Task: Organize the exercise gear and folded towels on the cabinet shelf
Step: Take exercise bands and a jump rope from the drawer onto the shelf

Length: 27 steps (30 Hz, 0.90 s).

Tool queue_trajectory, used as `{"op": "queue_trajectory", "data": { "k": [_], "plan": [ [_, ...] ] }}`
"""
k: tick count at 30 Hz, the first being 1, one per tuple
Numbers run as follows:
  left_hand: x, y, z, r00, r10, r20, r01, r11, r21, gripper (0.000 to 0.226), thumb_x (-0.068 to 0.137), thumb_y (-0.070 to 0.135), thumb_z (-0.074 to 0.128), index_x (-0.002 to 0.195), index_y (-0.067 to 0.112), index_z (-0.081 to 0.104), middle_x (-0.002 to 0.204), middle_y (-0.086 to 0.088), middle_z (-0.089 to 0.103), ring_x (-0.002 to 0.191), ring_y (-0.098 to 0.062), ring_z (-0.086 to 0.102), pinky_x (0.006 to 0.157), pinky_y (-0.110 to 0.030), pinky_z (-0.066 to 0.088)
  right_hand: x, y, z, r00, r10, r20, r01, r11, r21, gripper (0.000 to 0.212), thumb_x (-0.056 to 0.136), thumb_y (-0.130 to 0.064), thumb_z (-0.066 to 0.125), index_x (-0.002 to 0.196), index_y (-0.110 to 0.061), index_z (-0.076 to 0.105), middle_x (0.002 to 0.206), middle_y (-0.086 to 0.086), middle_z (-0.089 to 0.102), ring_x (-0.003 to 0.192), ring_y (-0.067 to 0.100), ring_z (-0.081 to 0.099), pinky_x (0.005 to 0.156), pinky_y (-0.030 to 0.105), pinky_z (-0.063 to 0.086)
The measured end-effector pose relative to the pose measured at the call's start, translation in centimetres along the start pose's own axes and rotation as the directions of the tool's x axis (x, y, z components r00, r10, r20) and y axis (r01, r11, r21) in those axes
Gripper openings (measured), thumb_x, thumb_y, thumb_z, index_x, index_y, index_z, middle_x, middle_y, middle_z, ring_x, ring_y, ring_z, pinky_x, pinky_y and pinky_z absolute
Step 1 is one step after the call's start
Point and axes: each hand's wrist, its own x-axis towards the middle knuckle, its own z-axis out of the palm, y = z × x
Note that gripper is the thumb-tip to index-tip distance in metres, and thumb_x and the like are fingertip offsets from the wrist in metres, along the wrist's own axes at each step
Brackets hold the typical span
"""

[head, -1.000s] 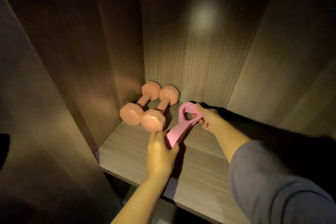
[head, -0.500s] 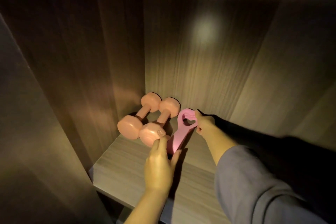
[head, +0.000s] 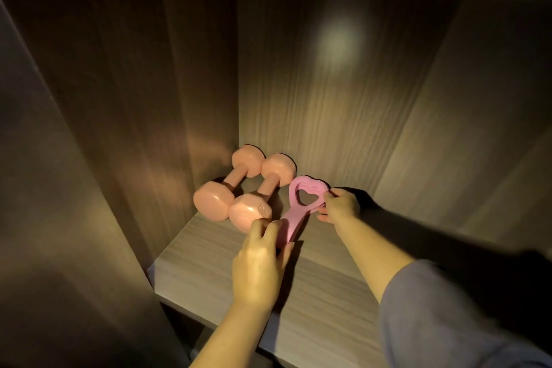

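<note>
Pink and smooth, a flat rubbery exerciser (head: pixel 294 216) with a heart-shaped loop at its far end and a straight tapering stem is held at both ends, lying aslant just above or on the shelf; which of the two cannot be told. The left hand (head: pixel 258 263) is closed loosely over the near end of the stem, thumb on the right side and fingers curled over the top, its knuckles just touching the near head of the closer dumbbell. The right hand (head: pixel 340 206) pinches the right rim of the heart loop between thumb and fingertips, the other fingers tucked under; its forearm reaches in from the lower right, bare up to a grey-blue sleeve (head: pixel 448 317) pushed back past the wrist. There is one such pink piece. Just beside it on the left lie two peach-coloured dumbbells, the right dumbbell (head: pixel 263 191) and the left dumbbell (head: pixel 228 184), side by side and touching, each with faceted matte heads and a thin round bar, their far heads close to the back corner. They rest on the shelf (head: pixel 313 293), a pale wood-grain board with streaked lines running sideways. The cabinet walls (head: pixel 343 113) around it are darker wood grain with upright streaks, dimly lit, with a soft round patch of light on the back panel.
</note>
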Motion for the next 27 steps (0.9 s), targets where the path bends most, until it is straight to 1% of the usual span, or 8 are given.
{"op": "queue_trajectory", "data": {
  "k": [3,7,11,16,20,23,25,27],
  "plan": [
    [-0.2,0.0,-0.1,0.997,0.079,0.010,-0.079,0.996,0.038,0.038,0.076,0.021,0.082,0.111,0.015,0.069,0.112,-0.005,0.061,0.088,-0.018,0.062,0.058,-0.025,0.054,-0.7,0.4,0.3,0.999,0.017,-0.028,-0.014,0.993,0.120,0.038,0.095,-0.005,0.060,0.133,-0.003,0.056,0.109,0.024,0.067,0.071,0.026,0.066,0.072,0.039,0.059],
    [-0.5,-0.8,-0.2,0.986,0.161,0.045,-0.164,0.984,0.070,0.043,0.071,0.008,0.084,0.112,0.014,0.071,0.112,-0.005,0.065,0.087,-0.020,0.064,0.061,-0.030,0.056,-0.4,0.7,0.9,0.998,0.041,-0.040,-0.030,0.970,0.242,0.039,0.091,0.003,0.062,0.130,0.000,0.058,0.115,0.026,0.065,0.082,0.032,0.065,0.074,0.036,0.057],
    [-0.2,-1.1,0.0,0.981,0.192,0.026,-0.193,0.977,0.087,0.044,0.070,0.005,0.084,0.111,0.014,0.071,0.113,-0.004,0.066,0.087,-0.020,0.065,0.055,-0.029,0.054,0.0,0.8,0.8,0.998,0.042,-0.041,-0.030,0.969,0.245,0.040,0.088,0.007,0.064,0.127,0.001,0.061,0.112,0.027,0.066,0.079,0.031,0.066,0.074,0.034,0.056],
    [-0.2,-1.4,0.3,0.969,0.244,0.024,-0.245,0.955,0.167,0.050,0.066,0.001,0.085,0.112,0.015,0.071,0.112,-0.007,0.066,0.088,-0.023,0.063,0.061,-0.032,0.051,0.2,0.8,0.4,0.999,0.044,-0.013,-0.040,0.977,0.210,0.039,0.086,0.007,0.067,0.124,0.001,0.063,0.110,0.026,0.068,0.079,0.032,0.069,0.072,0.032,0.058],
    [-0.1,-1.4,0.1,0.971,0.238,-0.010,-0.231,0.952,0.203,0.043,0.066,0.002,0.086,0.106,0.013,0.073,0.106,-0.008,0.066,0.079,-0.025,0.062,0.059,-0.034,0.048,0.1,0.8,-0.2,1.000,0.001,0.009,-0.003,0.990,0.139,0.037,0.088,0.001,0.068,0.125,0.000,0.063,0.102,0.022,0.070,0.069,0.022,0.070,0.065,0.029,0.059],
    [-0.2,-1.3,-0.1,0.956,0.294,0.023,-0.291,0.931,0.222,0.049,0.069,0.006,0.084,0.114,0.018,0.070,0.117,-0.004,0.065,0.098,-0.023,0.062,0.068,-0.034,0.044,-0.2,0.8,-0.5,1.000,-0.019,0.020,0.017,0.996,0.085,0.039,0.090,-0.004,0.067,0.128,-0.003,0.061,0.101,0.017,0.070,0.068,0.018,0.070,0.069,0.033,0.060],
    [-0.2,-1.2,-0.2,0.925,0.370,0.087,-0.380,0.897,0.227,0.052,0.073,0.007,0.080,0.121,0.021,0.066,0.131,-0.004,0.060,0.118,-0.024,0.056,0.083,-0.036,0.043,-0.6,0.6,-0.4,0.999,-0.036,-0.001,0.036,0.997,0.063,0.043,0.093,-0.007,0.064,0.135,-0.005,0.055,0.114,0.017,0.067,0.070,0.018,0.068,0.077,0.037,0.060],
    [-0.2,-1.3,-0.4,0.870,0.459,0.182,-0.492,0.839,0.234,0.046,0.078,0.010,0.073,0.123,0.022,0.067,0.145,-0.004,0.050,0.135,-0.025,0.044,0.099,-0.041,0.041,-1.1,0.5,-0.2,0.998,-0.050,-0.024,0.052,0.995,0.090,0.045,0.095,-0.009,0.059,0.140,-0.006,0.050,0.127,0.018,0.061,0.080,0.020,0.064,0.086,0.041,0.058]
  ]
}}
